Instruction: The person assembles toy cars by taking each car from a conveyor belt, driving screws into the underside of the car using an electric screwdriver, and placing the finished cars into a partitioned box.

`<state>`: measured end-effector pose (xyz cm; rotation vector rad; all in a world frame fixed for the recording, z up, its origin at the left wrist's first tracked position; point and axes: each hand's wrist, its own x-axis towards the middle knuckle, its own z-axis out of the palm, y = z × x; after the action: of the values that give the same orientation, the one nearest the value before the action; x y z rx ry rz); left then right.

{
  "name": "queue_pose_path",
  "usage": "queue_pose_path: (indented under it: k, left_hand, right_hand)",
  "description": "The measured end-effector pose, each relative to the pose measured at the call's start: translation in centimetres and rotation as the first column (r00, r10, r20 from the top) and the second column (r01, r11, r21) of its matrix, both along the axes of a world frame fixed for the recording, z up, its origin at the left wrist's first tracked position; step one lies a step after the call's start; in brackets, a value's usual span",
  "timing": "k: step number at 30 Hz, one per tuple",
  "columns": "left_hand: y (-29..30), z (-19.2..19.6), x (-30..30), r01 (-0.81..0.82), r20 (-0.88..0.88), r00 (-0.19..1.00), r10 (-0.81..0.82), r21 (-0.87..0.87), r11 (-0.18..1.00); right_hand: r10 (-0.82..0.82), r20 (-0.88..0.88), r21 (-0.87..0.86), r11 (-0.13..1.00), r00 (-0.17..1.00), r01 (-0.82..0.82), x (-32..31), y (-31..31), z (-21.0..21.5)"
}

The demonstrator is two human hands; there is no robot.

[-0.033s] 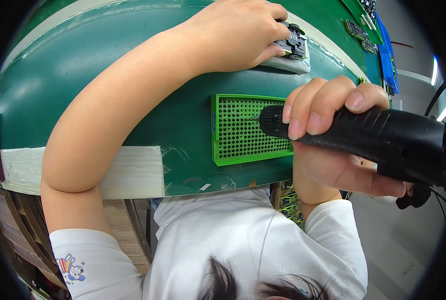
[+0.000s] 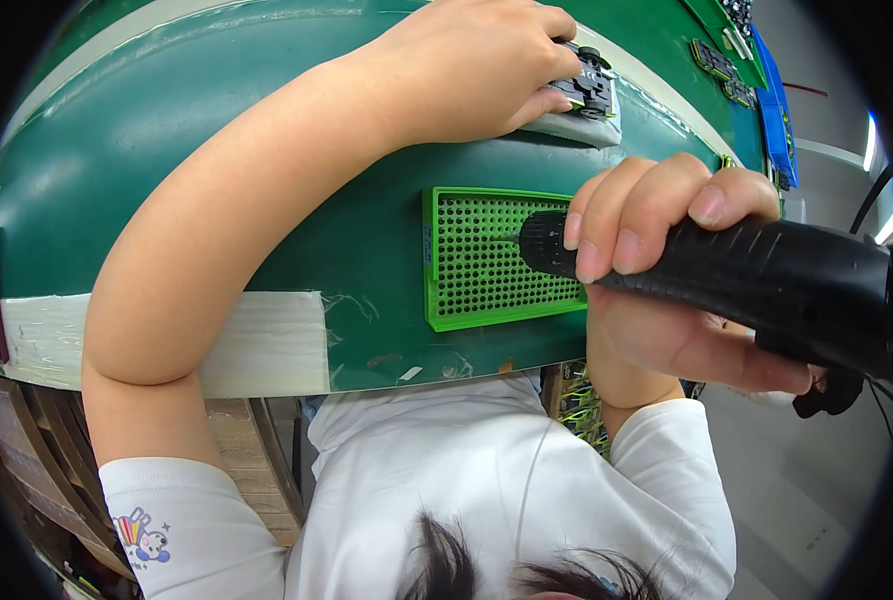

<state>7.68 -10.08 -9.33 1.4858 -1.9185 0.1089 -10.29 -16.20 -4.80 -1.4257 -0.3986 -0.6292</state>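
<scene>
At the far side of the table, my left hand [image 2: 477, 75] is closed on a small toy car [image 2: 595, 88] with its dark underside and wheels facing up. The car rests on a pale block [image 2: 579, 130]; my fingers hide part of it. My right hand [image 2: 667, 225] is wrapped round a black electric screwdriver [image 2: 802, 290], held level with its thin bit pointing left. That bit is over a bright green tray [image 2: 431, 265] full of small round holes. The hand and tool cover the tray's right end. Whether the bit touches the tray I cannot tell.
The green table mat [image 2: 347, 250] has a whitish strip [image 2: 267, 340] along its near edge. More toy car parts [image 2: 715, 62] lie at the far right, beside a blue bin [image 2: 775, 110]. Below the near edge, a container with several yellow-green pieces [image 2: 579, 400] shows by my right arm.
</scene>
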Motion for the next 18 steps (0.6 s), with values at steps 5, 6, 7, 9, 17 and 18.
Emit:
queue_pose_path:
  k: [5,6,7,9,17,18]
  left_hand:
    - [-0.05,0.16,0.12,0.001,-0.001,1.0,-0.001,0.022,1.0]
    - [-0.1,0.18,0.08,0.002,0.001,1.0,-0.002,0.03,1.0]
    - [-0.13,0.18,0.04,0.002,0.004,1.0,-0.002,0.038,0.999]
    - [-0.09,0.08,0.08,-0.001,0.01,1.0,0.001,0.027,1.0]
    - [-0.05,-0.17,-0.03,0.002,0.007,1.0,-0.002,0.005,1.0]
    - [-0.01,-0.13,-0.03,0.003,0.015,1.0,-0.003,0.004,1.0]
  right_hand:
    - [0.007,-0.005,-0.024,1.0,1.0,-0.007,0.08,0.28,0.23]
    - [-0.004,-0.005,-0.027,1.0,1.0,0.004,0.02,0.29,0.24]
    - [-0.014,-0.004,-0.03,0.999,1.0,0.014,-0.03,0.3,0.25]
    - [-0.019,-0.006,-0.034,0.999,1.0,0.018,-0.07,0.27,0.28]
    - [-0.021,-0.06,-0.027,0.999,0.998,0.02,-0.5,-0.04,0.53]
    - [-0.01,-0.047,-0.041,0.999,0.999,0.008,-0.47,-0.15,0.46]
